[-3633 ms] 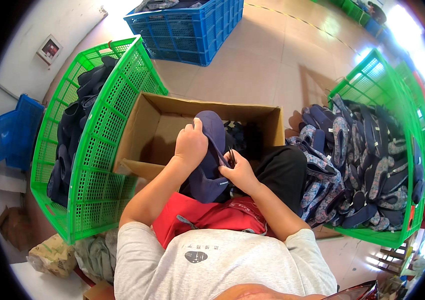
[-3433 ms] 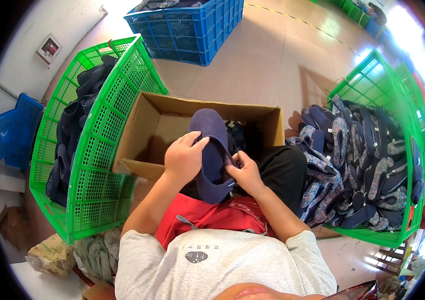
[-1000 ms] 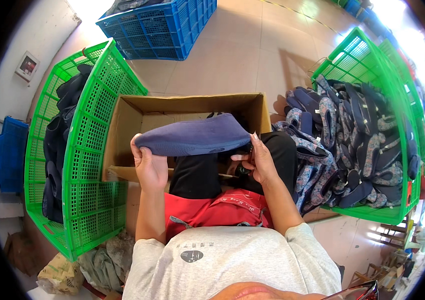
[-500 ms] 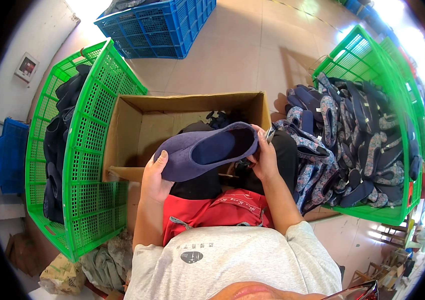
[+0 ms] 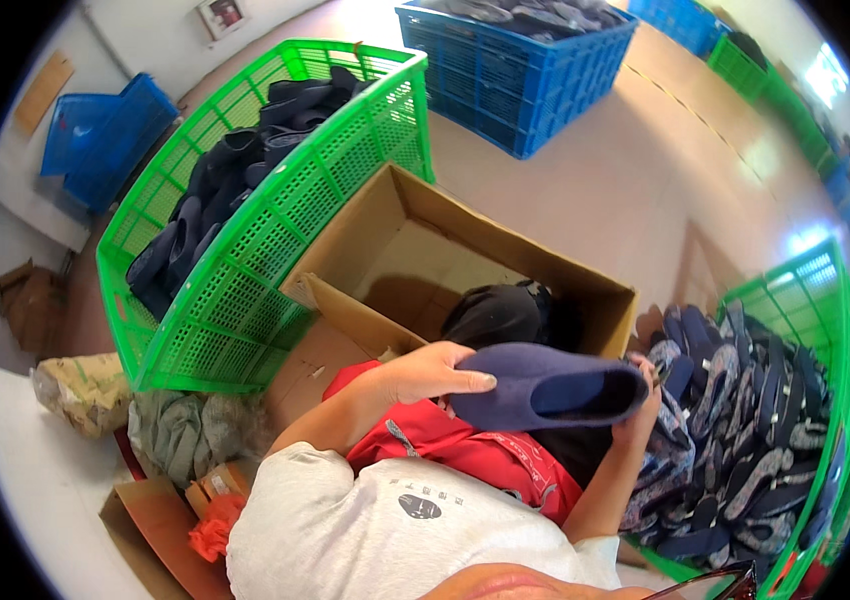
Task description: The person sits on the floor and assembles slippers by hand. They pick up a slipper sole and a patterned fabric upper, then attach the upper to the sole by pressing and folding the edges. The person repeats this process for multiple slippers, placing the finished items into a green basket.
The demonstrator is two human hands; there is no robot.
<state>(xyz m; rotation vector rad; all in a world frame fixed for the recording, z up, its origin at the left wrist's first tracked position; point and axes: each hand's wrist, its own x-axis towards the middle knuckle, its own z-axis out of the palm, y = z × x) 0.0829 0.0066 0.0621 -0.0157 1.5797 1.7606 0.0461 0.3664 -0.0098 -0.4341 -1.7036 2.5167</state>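
- Head view: left hand (image 5: 432, 371) is gripping the heel end of a navy slipper (image 5: 545, 397), fingers curled over its top; right hand (image 5: 642, 405) is clasping the toe end, fingers mostly hidden behind it.
- Slipper is lying level above the lap, just in front of an open cardboard box (image 5: 415, 262).
- Green basket (image 5: 275, 230) is holding dark slippers at left; another green basket (image 5: 825, 300) is holding soles (image 5: 735, 420) at right.
- Blue crate (image 5: 515, 70) is standing beyond.

Left hand (image 5: 430, 372): palm down, fingers extended flat, grip closed on an item's near end.
Right hand (image 5: 642, 405): mostly hidden; apparently gripping the far end.
Forearms: both bent inward, rising from the lower edge.
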